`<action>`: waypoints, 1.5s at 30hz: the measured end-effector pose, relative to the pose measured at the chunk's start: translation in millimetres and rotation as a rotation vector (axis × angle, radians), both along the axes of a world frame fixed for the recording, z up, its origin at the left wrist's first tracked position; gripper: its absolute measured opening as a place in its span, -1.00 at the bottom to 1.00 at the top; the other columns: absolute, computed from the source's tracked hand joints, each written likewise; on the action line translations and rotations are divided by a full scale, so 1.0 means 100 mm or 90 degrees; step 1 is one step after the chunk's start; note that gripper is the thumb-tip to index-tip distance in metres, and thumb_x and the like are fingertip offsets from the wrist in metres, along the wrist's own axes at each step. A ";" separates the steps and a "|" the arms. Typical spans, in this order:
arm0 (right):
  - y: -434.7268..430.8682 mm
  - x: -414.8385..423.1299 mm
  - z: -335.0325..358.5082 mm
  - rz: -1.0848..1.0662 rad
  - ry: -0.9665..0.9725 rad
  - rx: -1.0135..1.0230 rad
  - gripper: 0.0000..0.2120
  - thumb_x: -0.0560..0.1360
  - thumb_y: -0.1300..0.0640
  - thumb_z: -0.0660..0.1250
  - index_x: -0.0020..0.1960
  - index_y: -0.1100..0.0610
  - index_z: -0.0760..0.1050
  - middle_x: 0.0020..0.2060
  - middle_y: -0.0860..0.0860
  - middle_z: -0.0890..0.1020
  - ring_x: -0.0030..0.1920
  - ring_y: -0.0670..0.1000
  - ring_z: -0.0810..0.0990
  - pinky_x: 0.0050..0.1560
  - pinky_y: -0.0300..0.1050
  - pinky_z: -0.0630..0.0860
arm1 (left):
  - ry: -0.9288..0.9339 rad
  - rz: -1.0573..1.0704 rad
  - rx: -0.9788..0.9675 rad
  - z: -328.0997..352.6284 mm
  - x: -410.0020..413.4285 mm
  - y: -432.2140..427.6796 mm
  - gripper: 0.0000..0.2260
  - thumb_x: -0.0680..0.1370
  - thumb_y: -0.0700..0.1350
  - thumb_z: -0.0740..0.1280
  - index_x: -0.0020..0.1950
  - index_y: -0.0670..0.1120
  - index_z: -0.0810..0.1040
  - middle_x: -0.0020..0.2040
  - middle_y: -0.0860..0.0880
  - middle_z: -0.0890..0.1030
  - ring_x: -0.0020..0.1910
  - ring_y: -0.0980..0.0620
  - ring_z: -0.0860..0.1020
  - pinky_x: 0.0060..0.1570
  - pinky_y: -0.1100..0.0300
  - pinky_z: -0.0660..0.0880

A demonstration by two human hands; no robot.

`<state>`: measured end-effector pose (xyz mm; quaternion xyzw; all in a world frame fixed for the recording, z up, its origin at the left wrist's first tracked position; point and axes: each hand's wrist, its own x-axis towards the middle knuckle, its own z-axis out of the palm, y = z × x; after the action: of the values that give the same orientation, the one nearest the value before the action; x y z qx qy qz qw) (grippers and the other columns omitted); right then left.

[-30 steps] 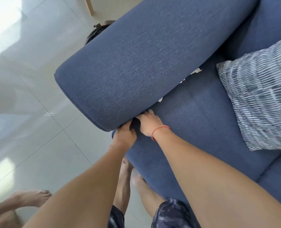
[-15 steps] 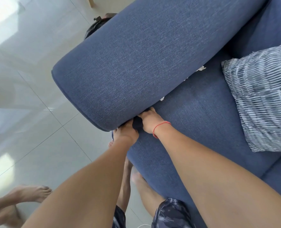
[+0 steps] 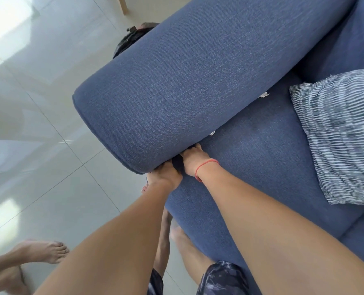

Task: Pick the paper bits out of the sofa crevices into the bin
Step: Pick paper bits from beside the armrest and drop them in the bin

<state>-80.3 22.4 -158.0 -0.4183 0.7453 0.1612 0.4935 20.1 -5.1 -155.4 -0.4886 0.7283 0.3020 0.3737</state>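
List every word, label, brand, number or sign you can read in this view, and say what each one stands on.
None: no readable text anywhere in this view.
The sofa armrest is plain blue weave.
The cushion bears stripes only.
The paper bits in the crevice are too small to show any print.
The shorts carry a marbled pattern, no wording.

1. Your left hand (image 3: 166, 174) and right hand (image 3: 193, 159) are wedged side by side into the front end of the crevice between the rounded blue fabric sofa armrest (image 3: 198, 81) and the blue seat cushion (image 3: 262, 158), fingertips hidden.
2. Small white paper bits (image 3: 213, 132) poke out of that crevice just beyond your right hand.
3. A grey-and-white striped pillow (image 3: 336, 135) lies on the seat.
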 end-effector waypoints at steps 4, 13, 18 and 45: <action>0.03 0.00 0.00 -0.033 -0.004 -0.063 -0.51 0.51 0.31 0.26 0.43 0.12 0.38 0.36 0.14 0.46 0.44 0.21 0.22 0.36 0.11 0.41 | 0.024 0.001 -0.027 0.04 0.02 0.01 -0.60 0.55 0.06 0.18 0.38 0.04 0.40 0.34 -0.05 0.51 0.35 -0.11 0.44 0.31 0.05 0.38; 0.24 -0.04 0.21 -0.238 -0.034 -0.187 -0.59 0.49 0.34 0.24 0.29 0.11 0.55 0.20 0.21 0.60 0.24 0.26 0.52 0.24 0.03 0.51 | 0.091 -0.006 -0.040 0.17 0.13 0.09 -0.50 0.55 -0.02 0.25 0.49 -0.02 0.27 0.28 -0.12 0.55 0.27 -0.16 0.50 0.20 0.04 0.43; 0.33 -0.09 0.45 -0.328 -0.016 -0.213 -0.77 0.51 0.25 0.30 0.10 0.16 0.66 0.11 0.17 0.67 0.20 0.22 0.57 0.23 0.01 0.52 | 0.160 -0.021 -0.108 0.45 0.13 0.12 -0.60 0.50 -0.11 0.29 0.34 0.04 0.52 0.17 -0.09 0.64 0.18 -0.16 0.56 0.12 0.06 0.51; -1.40 -1.29 2.79 -0.402 0.043 -0.442 -0.84 0.56 0.20 0.29 0.03 0.14 0.64 0.04 0.08 0.68 0.08 0.08 0.63 0.13 -0.06 0.57 | 0.419 0.242 -0.184 2.60 -0.87 -2.06 -0.86 0.46 -0.28 0.31 -0.13 -0.07 0.60 -0.19 -0.12 0.62 -0.18 -0.13 0.56 -0.12 0.12 0.51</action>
<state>-209.2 -117.2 120.8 -0.3060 0.8615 -0.2420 0.3249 -66.4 -210.8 104.4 -0.5391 0.7409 0.4004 -0.0146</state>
